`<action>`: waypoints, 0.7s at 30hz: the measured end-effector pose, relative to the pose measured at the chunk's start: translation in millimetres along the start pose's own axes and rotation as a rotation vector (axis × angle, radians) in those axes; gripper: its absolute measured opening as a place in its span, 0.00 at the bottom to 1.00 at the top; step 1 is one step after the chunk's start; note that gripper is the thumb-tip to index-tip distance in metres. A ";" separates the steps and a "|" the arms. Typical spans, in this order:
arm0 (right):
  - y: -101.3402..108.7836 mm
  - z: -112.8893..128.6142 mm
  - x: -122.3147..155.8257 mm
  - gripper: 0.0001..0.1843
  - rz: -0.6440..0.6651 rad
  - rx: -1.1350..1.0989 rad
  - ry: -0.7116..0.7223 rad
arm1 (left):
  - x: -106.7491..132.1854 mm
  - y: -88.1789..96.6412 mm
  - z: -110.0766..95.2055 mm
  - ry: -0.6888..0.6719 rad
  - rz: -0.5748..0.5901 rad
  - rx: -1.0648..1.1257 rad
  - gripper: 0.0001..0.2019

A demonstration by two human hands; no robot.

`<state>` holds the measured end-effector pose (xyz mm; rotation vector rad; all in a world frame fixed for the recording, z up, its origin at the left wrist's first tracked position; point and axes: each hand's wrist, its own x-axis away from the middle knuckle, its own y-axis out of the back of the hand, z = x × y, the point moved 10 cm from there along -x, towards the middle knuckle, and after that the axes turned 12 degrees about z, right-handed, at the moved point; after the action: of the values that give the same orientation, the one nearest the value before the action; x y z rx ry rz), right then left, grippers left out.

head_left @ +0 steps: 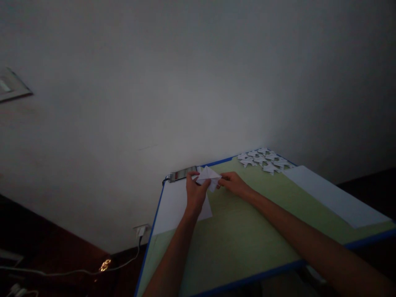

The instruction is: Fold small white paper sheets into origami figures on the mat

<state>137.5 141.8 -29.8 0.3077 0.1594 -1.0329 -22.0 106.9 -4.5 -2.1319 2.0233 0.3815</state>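
Note:
A folded piece of white paper (208, 175) with pointed flaps is held up between my two hands, above the green table. My left hand (196, 189) pinches it from the left, thumb on the near face. At its right corner, the fingers of my right hand (234, 182) are closed on the paper's edge. Below and behind my left hand, a flat white sheet (173, 210) lies on the table's left side. A phone (184, 173) with a lit screen rests at the back edge, just beyond my left hand.
Several folded white paper shapes (262, 159) lie grouped at the table's back right corner. White sheets (334, 196) lie along the right side. The green tabletop (241, 239) has a blue edge and stands against a grey wall. A cable (136, 253) runs from a wall plug at lower left.

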 end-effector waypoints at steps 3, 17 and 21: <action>2.1 -1.1 -0.9 0.13 -0.030 -0.092 0.036 | -1.7 12.7 -0.1 0.019 -0.072 0.036 0.25; 13.0 1.4 4.5 0.23 -0.153 -0.120 0.021 | -1.6 -6.5 -5.0 -0.035 0.088 -0.063 0.26; 14.1 1.4 4.7 0.20 -0.164 -0.159 0.058 | 0.0 -8.9 5.5 0.061 0.070 0.107 0.28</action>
<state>152.0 144.2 -27.3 0.1825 0.3211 -1.1667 -13.5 109.1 -10.2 -2.0379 2.1050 0.2153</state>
